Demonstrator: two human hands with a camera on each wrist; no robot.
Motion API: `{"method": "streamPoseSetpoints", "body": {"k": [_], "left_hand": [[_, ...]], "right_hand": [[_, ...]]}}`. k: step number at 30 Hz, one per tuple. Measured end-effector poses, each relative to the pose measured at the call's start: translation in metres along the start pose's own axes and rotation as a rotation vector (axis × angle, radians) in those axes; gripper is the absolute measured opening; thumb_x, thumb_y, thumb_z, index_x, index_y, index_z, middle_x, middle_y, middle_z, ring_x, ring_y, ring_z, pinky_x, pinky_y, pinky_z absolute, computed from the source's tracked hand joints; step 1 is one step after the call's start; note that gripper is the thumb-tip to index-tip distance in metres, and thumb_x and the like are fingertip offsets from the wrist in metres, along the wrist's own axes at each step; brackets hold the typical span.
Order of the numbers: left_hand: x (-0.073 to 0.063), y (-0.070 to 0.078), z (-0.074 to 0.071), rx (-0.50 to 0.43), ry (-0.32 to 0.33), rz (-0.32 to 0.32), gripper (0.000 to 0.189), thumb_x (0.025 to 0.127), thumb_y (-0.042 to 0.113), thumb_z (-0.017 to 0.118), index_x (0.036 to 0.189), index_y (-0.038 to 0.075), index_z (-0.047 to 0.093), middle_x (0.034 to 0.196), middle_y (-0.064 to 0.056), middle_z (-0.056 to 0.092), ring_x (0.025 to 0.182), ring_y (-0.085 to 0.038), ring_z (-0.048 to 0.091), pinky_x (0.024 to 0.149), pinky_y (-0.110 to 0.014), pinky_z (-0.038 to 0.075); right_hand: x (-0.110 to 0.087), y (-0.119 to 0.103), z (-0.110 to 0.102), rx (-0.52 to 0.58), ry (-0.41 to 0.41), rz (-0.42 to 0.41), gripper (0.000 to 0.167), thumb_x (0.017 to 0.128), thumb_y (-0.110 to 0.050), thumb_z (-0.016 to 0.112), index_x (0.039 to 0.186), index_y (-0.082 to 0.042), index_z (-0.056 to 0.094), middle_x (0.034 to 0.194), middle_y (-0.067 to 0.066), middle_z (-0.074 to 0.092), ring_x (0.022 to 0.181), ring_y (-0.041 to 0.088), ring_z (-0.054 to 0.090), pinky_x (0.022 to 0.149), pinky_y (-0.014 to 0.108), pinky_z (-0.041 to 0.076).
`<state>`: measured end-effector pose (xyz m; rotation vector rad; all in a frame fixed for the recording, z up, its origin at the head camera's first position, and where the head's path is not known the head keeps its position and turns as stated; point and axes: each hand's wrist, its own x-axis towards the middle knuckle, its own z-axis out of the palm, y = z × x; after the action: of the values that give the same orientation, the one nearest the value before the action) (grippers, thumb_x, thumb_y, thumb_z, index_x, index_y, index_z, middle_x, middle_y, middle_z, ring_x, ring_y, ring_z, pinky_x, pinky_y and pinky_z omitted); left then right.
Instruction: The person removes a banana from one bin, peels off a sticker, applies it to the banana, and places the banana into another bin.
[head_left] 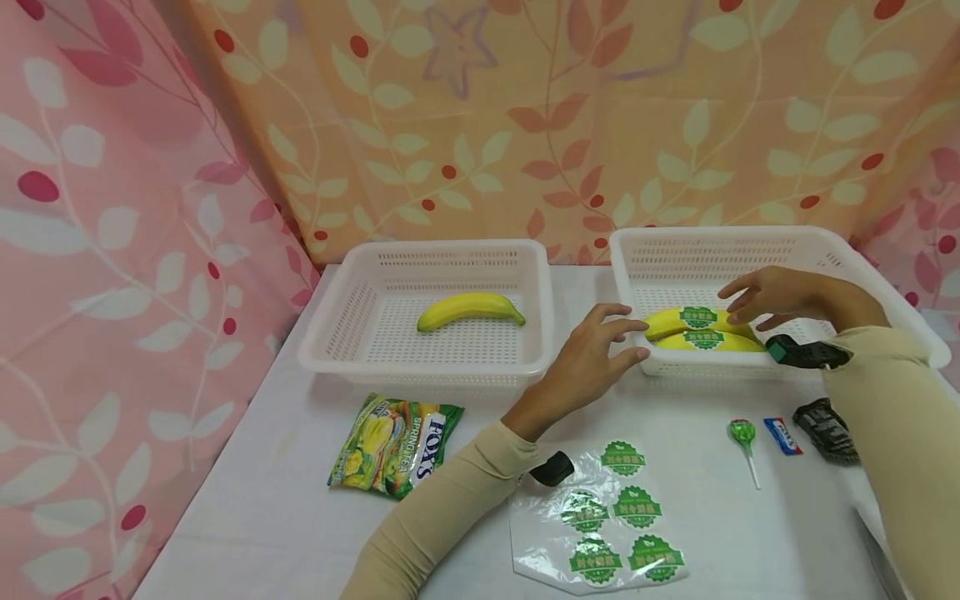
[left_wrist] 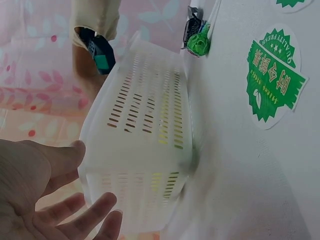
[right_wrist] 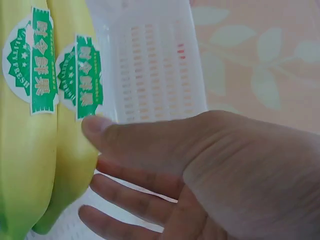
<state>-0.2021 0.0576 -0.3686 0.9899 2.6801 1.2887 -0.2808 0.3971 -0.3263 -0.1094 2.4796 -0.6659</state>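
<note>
Two yellow bananas lie side by side in the right white basket (head_left: 712,362), each with a green sticker: a rear banana (head_left: 665,321) and a front banana (head_left: 740,342). My right hand (head_left: 813,298) hovers at their right end, fingers spread and loosely bent; in the right wrist view its thumb is beside one banana, and I cannot tell if it touches. At the basket's front left corner is my left hand (head_left: 588,358), thumb and fingers apart with nothing held; its wrist view shows the basket wall (left_wrist: 135,155) close to the fingertips. A third banana (head_left: 468,309), without a sticker, lies in the left white basket (head_left: 420,369).
A sheet of green stickers (head_left: 543,533) lies at the front middle. Left of it is a green FOX'S candy bag (head_left: 397,446). On the right are a green lollipop (head_left: 742,432), a small blue-and-red packet (head_left: 783,437), a black wrapper (head_left: 828,431) and a metal blade-like thing (head_left: 877,554).
</note>
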Motion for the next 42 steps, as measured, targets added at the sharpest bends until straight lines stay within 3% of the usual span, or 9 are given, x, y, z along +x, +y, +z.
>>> {"method": "streamPoseSetpoints", "body": {"k": [7, 16, 20, 23, 27, 30, 35, 39, 42], "left_hand": [[-0.001, 0.0, 0.0, 0.003, 0.002, 0.004, 0.042, 0.103, 0.025, 0.073, 0.143, 0.016, 0.068, 0.158, -0.004, 0.048, 0.124, -0.019, 0.067, 0.094, -0.013, 0.05], [-0.003, -0.001, 0.002, 0.023, 0.008, 0.01, 0.043, 0.103, 0.027, 0.073, 0.144, 0.017, 0.067, 0.159, -0.003, 0.047, 0.122, -0.018, 0.067, 0.093, -0.012, 0.05], [-0.002, -0.004, 0.002, 0.034, 0.016, 0.035, 0.043, 0.103, 0.028, 0.072, 0.145, 0.016, 0.066, 0.159, -0.004, 0.047, 0.121, -0.017, 0.068, 0.092, -0.011, 0.049], [-0.002, -0.003, 0.001, 0.052, 0.017, 0.042, 0.044, 0.104, 0.028, 0.071, 0.145, 0.016, 0.066, 0.159, -0.004, 0.047, 0.12, -0.018, 0.068, 0.093, -0.012, 0.05], [-0.004, 0.002, 0.0, 0.089, -0.006, 0.024, 0.048, 0.104, 0.031, 0.07, 0.149, 0.017, 0.062, 0.164, -0.003, 0.044, 0.132, -0.019, 0.063, 0.105, -0.022, 0.05], [-0.008, 0.006, -0.001, 0.125, -0.044, 0.006, 0.054, 0.105, 0.037, 0.068, 0.154, 0.02, 0.057, 0.168, -0.002, 0.04, 0.146, -0.018, 0.052, 0.115, -0.031, 0.046], [-0.027, 0.011, -0.008, 0.221, -0.062, 0.088, 0.054, 0.106, 0.041, 0.066, 0.154, 0.02, 0.056, 0.162, -0.003, 0.048, 0.146, -0.017, 0.051, 0.115, -0.032, 0.046], [-0.057, 0.008, -0.025, 0.289, 0.025, 0.237, 0.045, 0.104, 0.035, 0.07, 0.145, 0.017, 0.064, 0.145, -0.002, 0.063, 0.133, -0.014, 0.061, 0.108, -0.023, 0.05], [-0.081, -0.001, -0.042, 0.335, 0.125, 0.325, 0.038, 0.103, 0.03, 0.073, 0.137, 0.015, 0.07, 0.134, -0.001, 0.069, 0.125, -0.014, 0.065, 0.104, -0.024, 0.053]], "right_hand": [[-0.017, -0.016, 0.019, -0.077, 0.175, -0.131, 0.066, 0.104, -0.037, 0.067, 0.148, 0.009, 0.05, 0.141, 0.039, 0.057, 0.12, 0.054, 0.063, 0.09, 0.06, 0.059], [-0.053, -0.045, 0.071, -0.104, 0.441, -0.231, 0.059, 0.106, -0.044, 0.062, 0.145, -0.001, 0.059, 0.138, 0.031, 0.064, 0.127, 0.058, 0.058, 0.098, 0.073, 0.049], [-0.061, -0.048, 0.093, -0.146, 0.462, -0.23, 0.061, 0.11, -0.045, 0.053, 0.152, -0.001, 0.053, 0.15, 0.035, 0.053, 0.136, 0.061, 0.048, 0.105, 0.077, 0.041], [-0.063, -0.047, 0.107, -0.257, 0.471, -0.21, 0.064, 0.113, -0.048, 0.043, 0.156, -0.002, 0.048, 0.153, 0.037, 0.047, 0.14, 0.063, 0.041, 0.107, 0.081, 0.033], [-0.062, -0.045, 0.12, -0.423, 0.523, -0.19, 0.065, 0.113, -0.052, 0.034, 0.155, -0.006, 0.052, 0.149, 0.035, 0.053, 0.134, 0.061, 0.049, 0.1, 0.079, 0.038], [-0.061, -0.043, 0.125, -0.475, 0.551, -0.185, 0.065, 0.113, -0.054, 0.033, 0.152, -0.007, 0.056, 0.148, 0.033, 0.056, 0.132, 0.06, 0.051, 0.095, 0.077, 0.042], [-0.062, -0.042, 0.127, -0.472, 0.566, -0.186, 0.065, 0.113, -0.053, 0.033, 0.15, -0.006, 0.058, 0.146, 0.033, 0.057, 0.131, 0.06, 0.051, 0.093, 0.076, 0.043], [-0.063, -0.043, 0.128, -0.463, 0.569, -0.194, 0.064, 0.112, -0.053, 0.035, 0.149, -0.006, 0.059, 0.146, 0.033, 0.058, 0.131, 0.06, 0.051, 0.093, 0.075, 0.044], [-0.063, -0.043, 0.128, -0.463, 0.577, -0.21, 0.062, 0.112, -0.052, 0.036, 0.148, -0.007, 0.06, 0.145, 0.032, 0.059, 0.129, 0.058, 0.053, 0.091, 0.073, 0.046]]}}
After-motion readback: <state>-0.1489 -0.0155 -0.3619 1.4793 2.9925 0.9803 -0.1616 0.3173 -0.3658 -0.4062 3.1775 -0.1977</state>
